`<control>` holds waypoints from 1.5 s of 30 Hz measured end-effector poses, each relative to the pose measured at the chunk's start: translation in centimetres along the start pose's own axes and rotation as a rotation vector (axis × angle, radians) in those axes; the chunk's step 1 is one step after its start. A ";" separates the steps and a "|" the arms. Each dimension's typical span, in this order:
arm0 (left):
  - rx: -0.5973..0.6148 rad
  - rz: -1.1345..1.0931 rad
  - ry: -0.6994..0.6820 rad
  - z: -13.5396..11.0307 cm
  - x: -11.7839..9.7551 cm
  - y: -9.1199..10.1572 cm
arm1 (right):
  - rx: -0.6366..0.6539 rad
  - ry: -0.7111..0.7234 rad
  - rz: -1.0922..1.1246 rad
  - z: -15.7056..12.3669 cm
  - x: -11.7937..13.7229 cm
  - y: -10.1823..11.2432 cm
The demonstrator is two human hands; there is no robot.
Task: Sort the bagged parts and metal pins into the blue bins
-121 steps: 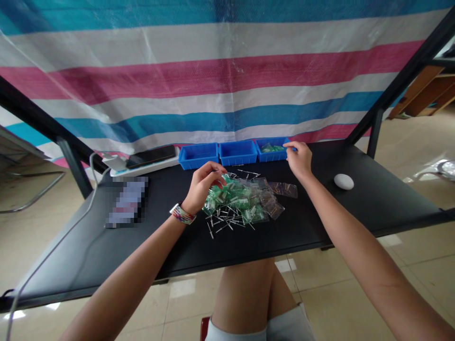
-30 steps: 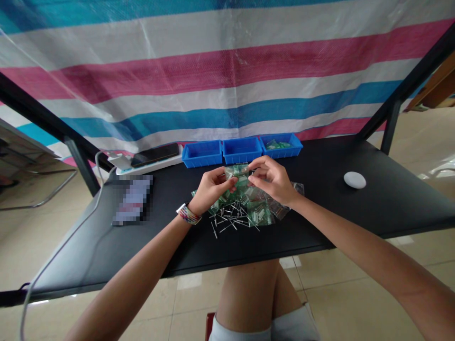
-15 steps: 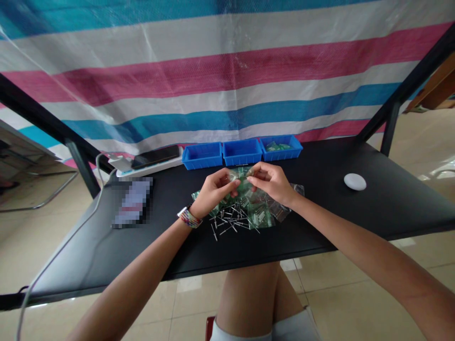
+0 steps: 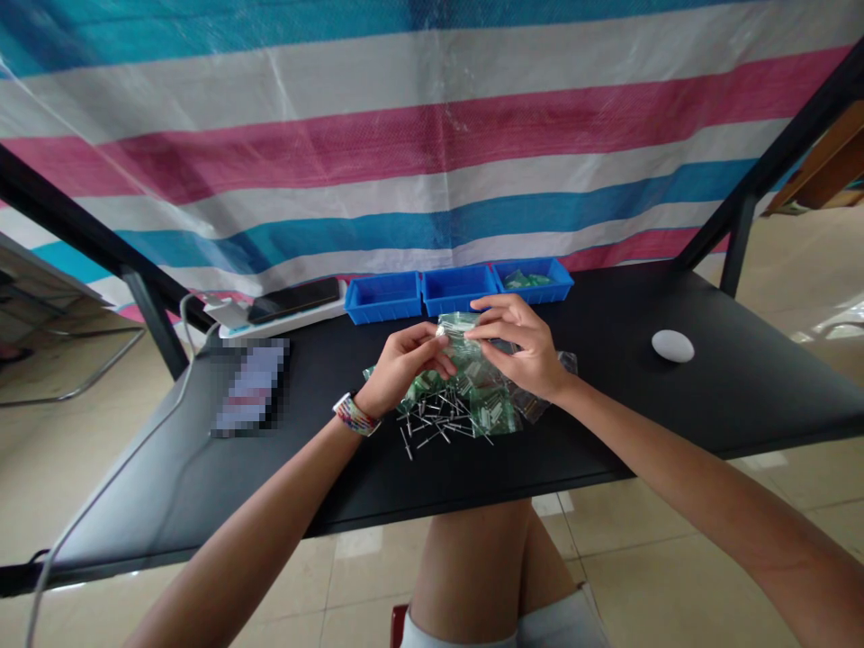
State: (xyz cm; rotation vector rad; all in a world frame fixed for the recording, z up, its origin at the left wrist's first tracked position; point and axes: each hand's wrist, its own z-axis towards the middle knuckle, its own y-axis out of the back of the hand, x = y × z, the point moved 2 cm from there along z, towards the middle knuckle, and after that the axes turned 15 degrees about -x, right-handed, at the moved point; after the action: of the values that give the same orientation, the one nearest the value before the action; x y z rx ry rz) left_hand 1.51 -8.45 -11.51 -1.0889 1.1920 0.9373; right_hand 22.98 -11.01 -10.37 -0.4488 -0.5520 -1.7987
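A small clear green-tinted zip bag (image 4: 457,326) is held up over the pile in the middle of the desk. My left hand (image 4: 409,360), with a woven band at its wrist, pinches the bag's left edge. At the bag's right edge, thumb and forefinger of my right hand (image 4: 519,346) close on the plastic, while its other fingers are spread above. Below the hands lie loose silver pop rivets (image 4: 438,418). Beside them is a green-tinted bag of metal parts (image 4: 496,411), and more bags lie partly hidden under my hands.
Three blue bins stand along the back: a left bin (image 4: 383,310), a middle bin (image 4: 459,304) and a right bin (image 4: 560,290) with green bags inside. A phone (image 4: 297,300) rests on a white power strip (image 4: 290,328). A white oval object (image 4: 673,346) lies at right.
My right hand has lifted its outer fingers and spread them, shifting slightly away from the bag's middle. More of the bag shows between my hands. The left hand has barely moved.
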 end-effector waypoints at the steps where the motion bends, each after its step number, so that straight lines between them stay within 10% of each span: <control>1: -0.018 0.012 -0.024 0.0 0.0 0.0 | -0.003 -0.025 -0.004 -0.1 -0.1 -0.1; 16: -0.025 0.191 -0.198 -0.1 -0.4 -0.2 | 0.005 -0.725 0.348 -0.9 -2.5 -1.7; 22: 0.000 0.130 -0.193 -0.2 -0.3 -0.1 | -0.087 -0.662 0.291 0.4 -3.2 -0.6; 28: -0.021 0.078 -0.200 0.0 -0.4 0.3 | -0.493 -0.416 -0.234 3.5 -8.2 6.1; 35: -0.029 0.083 -0.210 -0.1 -0.5 0.3 | -0.486 -0.419 -0.849 3.6 -11.9 11.7; 45: -0.060 0.142 -0.241 0.0 -0.7 0.4 | -0.185 -0.246 -0.792 2.7 -10.4 8.4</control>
State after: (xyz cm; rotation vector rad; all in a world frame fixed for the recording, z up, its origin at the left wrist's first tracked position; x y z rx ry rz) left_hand 1.03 -8.33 -10.91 -0.9176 1.0574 1.1860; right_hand 34.04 -3.42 -12.76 -0.6398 -0.8108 -2.5851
